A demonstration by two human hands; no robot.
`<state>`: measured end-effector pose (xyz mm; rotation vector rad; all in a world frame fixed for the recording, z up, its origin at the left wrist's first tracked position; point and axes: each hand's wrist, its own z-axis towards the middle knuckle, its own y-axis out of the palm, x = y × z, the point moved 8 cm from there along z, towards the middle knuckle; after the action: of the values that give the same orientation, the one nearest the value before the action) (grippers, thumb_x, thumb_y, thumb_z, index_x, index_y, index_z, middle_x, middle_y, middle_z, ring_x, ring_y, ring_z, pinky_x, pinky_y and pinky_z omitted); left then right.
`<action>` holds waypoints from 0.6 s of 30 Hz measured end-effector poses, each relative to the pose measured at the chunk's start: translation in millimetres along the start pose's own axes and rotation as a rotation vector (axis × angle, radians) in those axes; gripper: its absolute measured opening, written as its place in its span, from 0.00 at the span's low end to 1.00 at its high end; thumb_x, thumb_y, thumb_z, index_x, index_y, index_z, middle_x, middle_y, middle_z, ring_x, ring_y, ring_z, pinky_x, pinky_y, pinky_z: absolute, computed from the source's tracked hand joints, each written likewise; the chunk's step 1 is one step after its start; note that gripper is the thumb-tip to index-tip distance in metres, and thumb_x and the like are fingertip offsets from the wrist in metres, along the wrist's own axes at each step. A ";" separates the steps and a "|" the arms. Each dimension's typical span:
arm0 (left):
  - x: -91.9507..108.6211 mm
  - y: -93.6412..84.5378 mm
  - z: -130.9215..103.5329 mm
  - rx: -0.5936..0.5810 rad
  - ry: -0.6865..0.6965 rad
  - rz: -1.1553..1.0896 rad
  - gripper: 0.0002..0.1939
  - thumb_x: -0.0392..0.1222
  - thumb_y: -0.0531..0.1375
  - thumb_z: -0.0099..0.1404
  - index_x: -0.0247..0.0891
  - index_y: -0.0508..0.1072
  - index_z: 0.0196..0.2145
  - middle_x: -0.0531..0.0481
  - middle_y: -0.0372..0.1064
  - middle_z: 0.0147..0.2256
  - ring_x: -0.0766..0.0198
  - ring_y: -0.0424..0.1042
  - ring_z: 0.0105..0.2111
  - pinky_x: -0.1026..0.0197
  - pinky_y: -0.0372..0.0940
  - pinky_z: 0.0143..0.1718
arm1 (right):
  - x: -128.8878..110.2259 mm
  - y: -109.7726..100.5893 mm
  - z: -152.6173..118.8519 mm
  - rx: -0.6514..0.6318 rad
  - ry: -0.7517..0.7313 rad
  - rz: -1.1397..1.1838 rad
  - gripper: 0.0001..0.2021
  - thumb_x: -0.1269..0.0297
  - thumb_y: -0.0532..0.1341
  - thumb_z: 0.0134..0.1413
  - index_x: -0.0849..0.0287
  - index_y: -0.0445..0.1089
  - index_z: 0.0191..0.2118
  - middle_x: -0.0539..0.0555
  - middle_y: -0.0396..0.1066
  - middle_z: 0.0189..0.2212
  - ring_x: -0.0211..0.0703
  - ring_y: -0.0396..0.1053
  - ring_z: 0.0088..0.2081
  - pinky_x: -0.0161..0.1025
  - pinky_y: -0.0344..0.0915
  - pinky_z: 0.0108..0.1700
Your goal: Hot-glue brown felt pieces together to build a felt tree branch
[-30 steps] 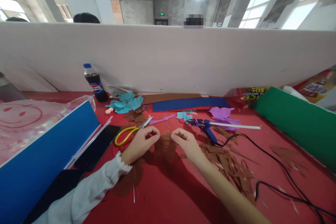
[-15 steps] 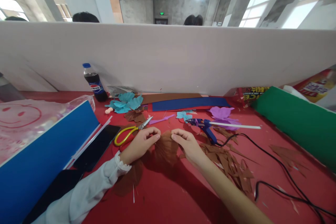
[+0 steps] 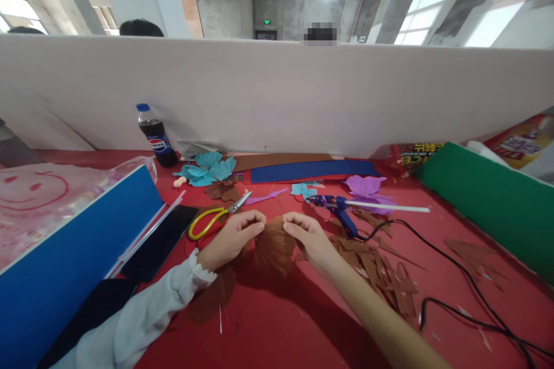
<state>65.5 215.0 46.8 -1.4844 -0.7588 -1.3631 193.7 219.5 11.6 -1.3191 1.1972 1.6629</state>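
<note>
A thin brown crepe-paper petal [image 3: 275, 248] hangs between my two hands above the red table. My left hand [image 3: 238, 236] pinches its upper left edge between thumb and fingertips. On the opposite edge, my right hand [image 3: 306, 235] grips it in the same kind of pinch. Fine creases run down the petal. Yellow-handled scissors [image 3: 212, 220] lie just beyond my left hand, blades pointing away to the right. More brown paper [image 3: 214, 297] rests on the table below my left wrist. A blue glue gun [image 3: 340, 210] with a white glue stick lies past my right hand.
Brown paper scraps [image 3: 381, 271] and a black cord [image 3: 454, 259] cover the right side. Blue paper flowers [image 3: 208, 168], a purple flower [image 3: 366, 189] and a cola bottle [image 3: 157, 138] stand farther back. Blue [image 3: 82, 259] and green boards [image 3: 489, 202] flank the space; a phone [image 3: 160, 242] lies left.
Both hands keep their pinch on the brown petal, almost in place. The petal's upper edge looks slightly shifted between the fingertips.
</note>
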 end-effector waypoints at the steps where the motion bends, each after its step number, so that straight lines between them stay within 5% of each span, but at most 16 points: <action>1: -0.5 0.6 -0.2 -0.007 -0.003 -0.013 0.08 0.43 0.54 0.58 0.34 0.65 0.28 0.54 0.59 0.26 0.69 0.59 0.28 0.66 0.56 0.32 | 0.1 0.3 -0.2 -0.008 0.002 -0.006 0.07 0.60 0.61 0.47 0.59 0.69 0.29 0.49 0.66 0.26 0.36 0.62 0.28 0.34 0.57 0.32; 10: 4.6 -4.4 2.3 0.072 0.019 0.174 0.08 0.42 0.52 0.59 0.35 0.65 0.28 0.53 0.62 0.27 0.67 0.61 0.29 0.65 0.58 0.32 | -7.7 -3.3 2.9 0.015 -0.021 -0.095 0.10 0.57 0.62 0.45 0.60 0.68 0.29 0.48 0.65 0.26 0.36 0.61 0.29 0.35 0.57 0.35; 18: 4.9 3.0 -1.4 0.057 0.025 0.217 0.07 0.41 0.52 0.60 0.36 0.65 0.28 0.54 0.62 0.27 0.68 0.61 0.28 0.66 0.57 0.30 | -4.2 5.2 0.6 -0.038 0.034 -0.061 0.11 0.56 0.63 0.43 0.59 0.67 0.28 0.46 0.63 0.22 0.33 0.58 0.23 0.33 0.57 0.28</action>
<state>68.6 211.9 50.8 -1.4565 -0.5972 -1.1854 189.8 218.4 17.0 -1.3988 1.1387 1.6324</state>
